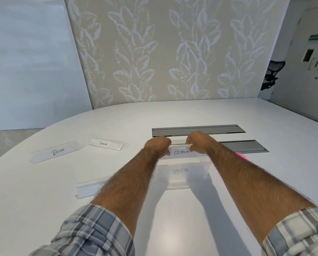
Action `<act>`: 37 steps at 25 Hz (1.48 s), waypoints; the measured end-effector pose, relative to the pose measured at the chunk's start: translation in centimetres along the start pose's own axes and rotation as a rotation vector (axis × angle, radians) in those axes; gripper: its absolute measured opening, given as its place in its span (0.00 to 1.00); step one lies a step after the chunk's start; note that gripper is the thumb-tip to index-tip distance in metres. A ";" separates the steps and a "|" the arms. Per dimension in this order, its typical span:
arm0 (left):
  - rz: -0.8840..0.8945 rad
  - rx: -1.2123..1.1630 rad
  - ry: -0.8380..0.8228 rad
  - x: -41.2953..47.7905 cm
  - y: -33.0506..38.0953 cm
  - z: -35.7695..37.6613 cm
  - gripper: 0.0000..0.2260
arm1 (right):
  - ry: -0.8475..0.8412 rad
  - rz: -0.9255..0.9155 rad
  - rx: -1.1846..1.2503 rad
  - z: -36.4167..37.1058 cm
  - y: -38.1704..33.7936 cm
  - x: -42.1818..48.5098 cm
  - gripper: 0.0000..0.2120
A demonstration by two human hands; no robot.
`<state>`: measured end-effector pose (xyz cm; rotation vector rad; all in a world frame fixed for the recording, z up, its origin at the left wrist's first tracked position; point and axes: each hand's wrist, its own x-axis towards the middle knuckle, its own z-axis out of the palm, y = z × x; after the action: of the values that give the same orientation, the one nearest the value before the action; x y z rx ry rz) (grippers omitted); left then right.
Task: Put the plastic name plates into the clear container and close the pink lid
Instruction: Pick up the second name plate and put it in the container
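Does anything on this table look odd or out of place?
Nothing looks damaged. Both hands, left and right, hold the Ostrich plate over the clear container; the Bear plate sits angled.

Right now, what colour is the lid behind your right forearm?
Bright pink; only a sliver of the lid shows past the forearm in the head view.

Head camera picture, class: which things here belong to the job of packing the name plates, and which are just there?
Part of the job:
OSTRICH plate, held by left hand and right hand
ZEBRA plate in the clear container
BEAR plate
PENGUIN plate
unread plate
pink lid

Just there:
grey table hatches
office chair
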<state>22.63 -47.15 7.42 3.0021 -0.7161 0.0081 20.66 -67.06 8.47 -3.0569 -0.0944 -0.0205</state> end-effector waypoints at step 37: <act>0.053 0.060 -0.119 3.8 -0.8 4.0 0.17 | -0.161 -0.023 -0.032 5.8 0.1 4.2 0.16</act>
<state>26.35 -48.36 3.43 3.0612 -0.8214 -0.1512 24.89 -66.41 2.74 -3.0844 -0.1414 0.2249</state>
